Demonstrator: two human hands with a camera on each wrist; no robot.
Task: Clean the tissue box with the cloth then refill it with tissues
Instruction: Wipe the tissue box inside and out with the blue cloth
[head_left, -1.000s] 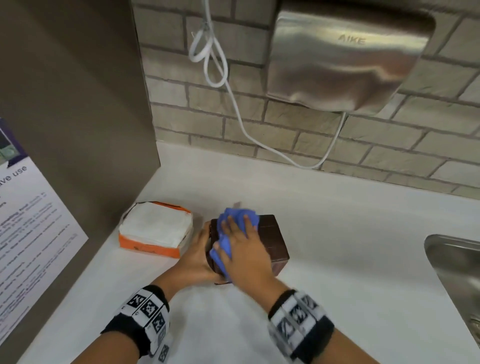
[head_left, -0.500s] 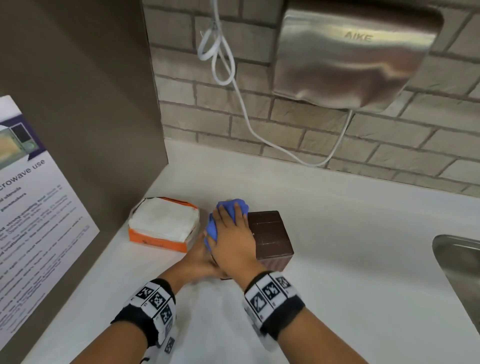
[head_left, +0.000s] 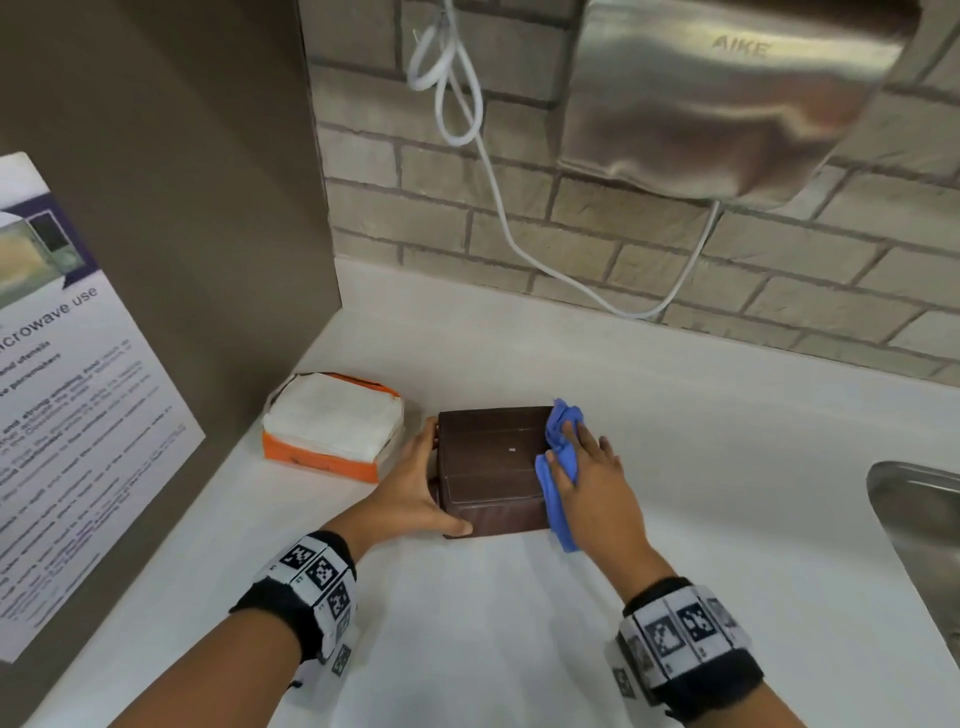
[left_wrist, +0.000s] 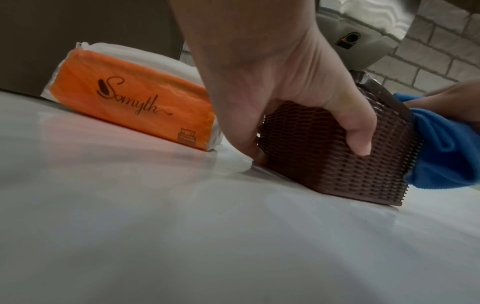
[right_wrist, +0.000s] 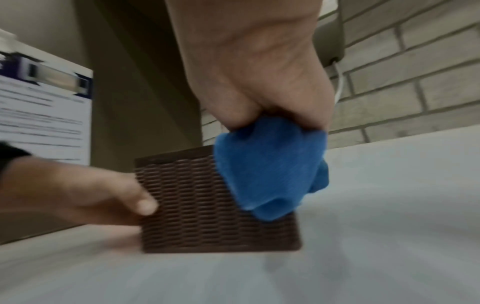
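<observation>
Wiping: I see my right hand (head_left: 592, 478) pressing the cloth (head_left: 558, 467) onto the box's right side, center of head frame.
Box: brown box (head_left: 493, 462) sits on the counter (head_left: 675, 467), mid-frame; woven sides w/ smooth flat top.
L hand: left hand (head_left: 410, 493) grasping the box's left side, thumb on the near face, fingers round the far-left edge; left wrist view shows the thumb (left_wrist: 355, 131) flat on the weave.
R hand: grasping the cloth, bunched under palm and fingers; right wrist view shows the blue wad (right_wrist: 270, 166) hanging from the grip over the box's right corner, pic blurry.
Cloth: blue, draped from box top edge down the right side, lower tip reaching toward the counter.
Tissues: orange-and-white pack (head_left: 332, 431), left of box, just beside my L hand, lying flat by the brown panel (head_left: 182, 208); can't tell if they touch.
Bkgd: steel dryer (head_left: 727, 93) upper right on brick wall (head_left: 623, 249), white cord (head_left: 467, 130) looping beneath; poster (head_left: 67, 405) at left edge; sink (head_left: 919, 519) rim at right edge.
</observation>
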